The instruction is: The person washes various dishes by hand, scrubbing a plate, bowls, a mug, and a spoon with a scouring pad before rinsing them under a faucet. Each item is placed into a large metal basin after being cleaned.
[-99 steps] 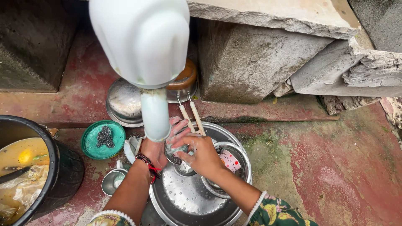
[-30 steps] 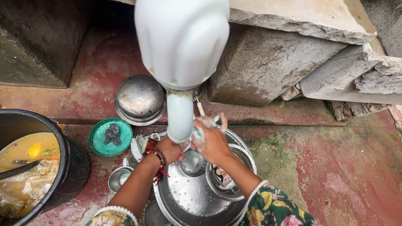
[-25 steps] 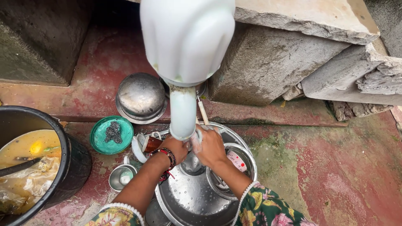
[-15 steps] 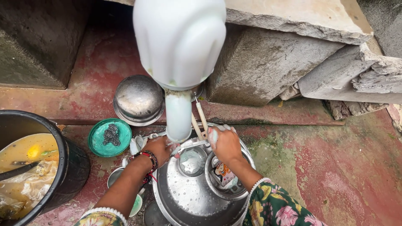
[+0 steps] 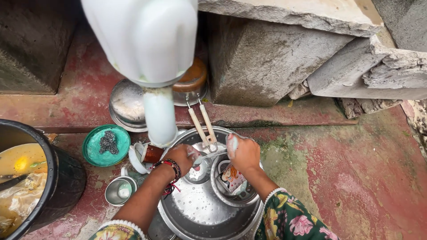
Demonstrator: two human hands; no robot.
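So the small steel ladle-type utensil (image 5: 202,156) sits in the lower middle of the frame, held over a big steel basin (image 5: 195,209), with the left hand (image 5: 181,156) closed around its near end. Right hand (image 5: 242,151) is just beside it, soapy, fingers curled around something pale; can't tell exactly what, looks like a scrubber. The hands are close but not touching. Inside the basin, under the right hand, there's a smaller steel bowl (image 5: 222,189) with a printed packet (image 5: 231,177) in it. Two cream-coloured handles (image 5: 201,124) run up from the hands toward the middle of the frame. Left of the basin: a green lid (image 5: 95,149) with a steel scourer on it, and a small steel cup (image 5: 118,191). White tap pipe (image 5: 159,113) comes down top centre, black bucket (image 5: 66,178) of yellowish water at the lower left.
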